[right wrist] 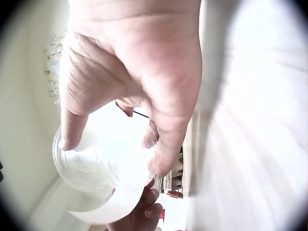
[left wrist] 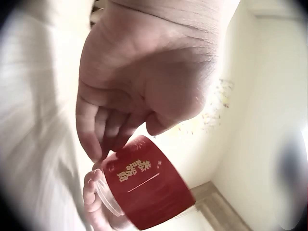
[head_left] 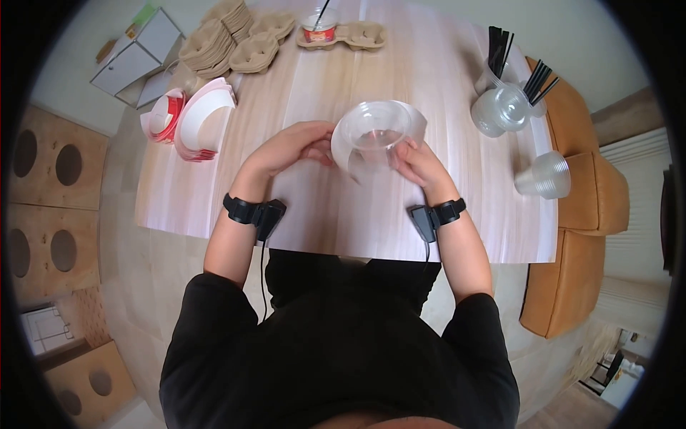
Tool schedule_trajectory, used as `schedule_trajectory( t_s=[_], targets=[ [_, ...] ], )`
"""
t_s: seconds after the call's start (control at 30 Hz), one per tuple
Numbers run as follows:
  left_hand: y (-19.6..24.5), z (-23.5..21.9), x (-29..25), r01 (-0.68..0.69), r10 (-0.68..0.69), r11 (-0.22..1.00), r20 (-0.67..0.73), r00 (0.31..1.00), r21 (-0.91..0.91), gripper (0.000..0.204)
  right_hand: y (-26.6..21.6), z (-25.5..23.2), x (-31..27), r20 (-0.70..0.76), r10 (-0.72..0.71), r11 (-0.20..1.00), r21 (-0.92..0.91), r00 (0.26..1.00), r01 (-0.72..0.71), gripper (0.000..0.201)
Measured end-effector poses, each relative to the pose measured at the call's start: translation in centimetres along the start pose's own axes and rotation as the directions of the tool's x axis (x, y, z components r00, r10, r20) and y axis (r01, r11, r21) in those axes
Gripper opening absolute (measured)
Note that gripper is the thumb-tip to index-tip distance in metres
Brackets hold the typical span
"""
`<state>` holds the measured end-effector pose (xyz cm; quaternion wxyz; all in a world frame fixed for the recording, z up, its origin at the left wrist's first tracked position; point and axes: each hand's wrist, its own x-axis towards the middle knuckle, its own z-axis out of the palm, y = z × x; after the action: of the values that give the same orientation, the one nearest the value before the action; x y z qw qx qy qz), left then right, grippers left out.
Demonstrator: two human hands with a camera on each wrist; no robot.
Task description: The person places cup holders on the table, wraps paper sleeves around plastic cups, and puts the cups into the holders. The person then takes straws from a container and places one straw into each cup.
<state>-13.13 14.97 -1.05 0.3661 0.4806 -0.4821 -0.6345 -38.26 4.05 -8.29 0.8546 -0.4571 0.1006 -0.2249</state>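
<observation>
In front of me, over the table, my right hand grips a clear plastic cup, thumb and fingers on opposite sides of it in the right wrist view. A curved paper cup sleeve, red outside with gold characters and white inside, bends around the far side of the cup. My left hand pinches one end of this sleeve with curled fingers, its fingertips at the sleeve's edge in the left wrist view. In the right wrist view the sleeve's white inner face curves below the cup's rim.
Stacked paper sleeves lie at the left. Moulded cup carriers are piled at the back left; another carrier bears a red-sleeved cup with a straw. To the right stand a clear container, black straws and nested clear cups.
</observation>
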Motion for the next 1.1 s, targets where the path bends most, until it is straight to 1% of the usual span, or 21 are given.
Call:
schedule_trajectory(
  t_s=[0.07, 0.1, 0.17, 0.2, 0.27, 0.3, 0.37, 0.4, 0.47, 0.5, 0.57, 0.6, 0.67, 0.7, 0.77, 0.8, 0.87, 0.97, 1.0, 1.07, 1.1],
  targets=[
    [-0.8, -0.3, 1.2, -0.004, 0.051, 0.902, 0.095, 0.994, -0.432, 0.05, -0.8, 1.2, 0.3, -0.011, -0.145, 0.977, 0.156, 0.989, 0.145, 0.054],
    [-1.3, -0.1, 2.0, -0.013, 0.064, 0.899, 0.101, 0.993, -0.438, 0.05, -0.7, 0.9, 0.4, -0.014, -0.143, 0.979, 0.142, 0.99, 0.144, 0.054],
    [-2.2, 1.0, 3.9, -0.195, 0.208, 0.941, 0.016, 0.978, -0.278, 0.069, -0.6, 0.4, 0.9, -0.047, -0.089, 0.98, 0.172, 0.995, 0.096, 0.055],
    [-2.4, 1.3, 4.6, -0.203, 0.217, 0.937, 0.018, 0.976, -0.284, 0.069, -0.6, 0.3, 0.9, -0.049, -0.087, 0.982, 0.162, 0.995, 0.094, 0.055],
    [-2.7, 1.9, 5.9, -0.266, 0.309, 0.867, 0.035, 0.951, -0.422, 0.08, -1.4, 1.9, 0.9, -0.272, -0.134, 0.987, 0.054, 0.953, 0.154, 0.056],
    [-2.9, 2.3, 6.4, -0.271, 0.316, 0.864, 0.037, 0.948, -0.425, 0.08, -1.3, 2.0, 1.0, -0.272, -0.137, 0.987, 0.046, 0.952, 0.155, 0.056],
    [-3.5, 2.9, 6.9, -0.353, 0.344, 0.861, -0.092, 0.934, -0.367, 0.079, -0.9, 1.7, 1.2, -0.425, -0.192, 0.981, -0.074, 0.885, 0.177, 0.049],
    [-3.8, 2.9, 7.2, -0.353, 0.344, 0.859, -0.092, 0.934, -0.371, 0.079, -0.7, 1.1, 1.3, -0.427, -0.19, 0.982, -0.076, 0.884, 0.175, 0.049],
    [-4.5, 3.0, 7.2, -0.372, 0.352, 0.895, -0.122, 0.928, -0.247, 0.089, -0.3, 0.4, 1.4, -0.484, -0.163, 0.952, -0.305, 0.86, 0.009, 0.046],
    [-4.8, 3.1, 7.2, -0.364, 0.343, 0.897, -0.126, 0.931, -0.252, 0.089, -0.1, 0.1, 1.2, -0.486, -0.152, 0.955, -0.298, 0.86, 0.001, 0.046],
    [-4.7, 3.6, 7.1, -0.42, 0.379, 0.89, -0.225, 0.897, -0.177, 0.084, -0.7, 0.8, 1.2, -0.467, -0.135, 0.858, -0.496, 0.874, -0.132, 0.04],
    [-5.0, 3.4, 7.1, -0.416, 0.372, 0.892, -0.232, 0.899, -0.18, 0.084, -0.4, 0.5, 1.2, -0.466, -0.126, 0.86, -0.491, 0.876, -0.138, 0.04],
    [-5.1, 2.8, 7.4, -0.452, 0.414, 0.88, -0.234, 0.88, -0.144, 0.075, -0.3, 0.2, 1.3, -0.265, -0.327, 0.667, -0.745, 0.907, 0.023, 0.047],
    [-5.3, 2.6, 7.4, -0.449, 0.409, 0.881, -0.237, 0.881, -0.147, 0.075, -0.1, 0.4, 1.1, -0.266, -0.321, 0.67, -0.743, 0.909, 0.019, 0.047],
    [-5.2, 2.2, 7.5, -0.435, 0.391, 0.893, -0.287, 0.875, -0.111, 0.067, -1.2, 3.0, 0.8, -0.191, -0.357, 0.79, -0.583, 0.914, 0.187, 0.061],
    [-5.3, 2.1, 7.6, -0.432, 0.387, 0.895, -0.289, 0.876, -0.112, 0.067, -1.4, 3.2, 0.8, -0.192, -0.354, 0.793, -0.581, 0.915, 0.185, 0.061],
    [-5.5, 2.1, 7.6, -0.464, 0.405, 0.876, -0.322, 0.856, -0.131, 0.064, -1.7, 3.1, 0.7, -0.085, -0.335, 0.815, -0.526, 0.938, 0.243, 0.071],
    [-5.5, 1.9, 7.3, -0.439, 0.381, 0.891, -0.331, 0.863, -0.12, 0.064, -1.3, 1.9, 1.0, -0.051, -0.348, 0.858, -0.419, 0.936, 0.296, 0.066],
    [-5.5, 1.9, 7.3, -0.439, 0.381, 0.89, -0.331, 0.863, -0.12, 0.064, -1.1, 1.7, 1.0, -0.051, -0.348, 0.858, -0.419, 0.936, 0.296, 0.066],
    [-5.7, 1.8, 7.5, -0.432, 0.368, 0.894, -0.356, 0.859, -0.117, 0.064, -0.9, 1.9, 1.3, -0.185, -0.341, 0.866, -0.444, 0.922, 0.231, 0.059],
    [-5.8, 1.8, 7.6, -0.432, 0.368, 0.895, -0.355, 0.859, -0.116, 0.064, -0.7, 1.9, 1.4, -0.186, -0.342, 0.866, -0.443, 0.921, 0.232, 0.059]
  ],
)
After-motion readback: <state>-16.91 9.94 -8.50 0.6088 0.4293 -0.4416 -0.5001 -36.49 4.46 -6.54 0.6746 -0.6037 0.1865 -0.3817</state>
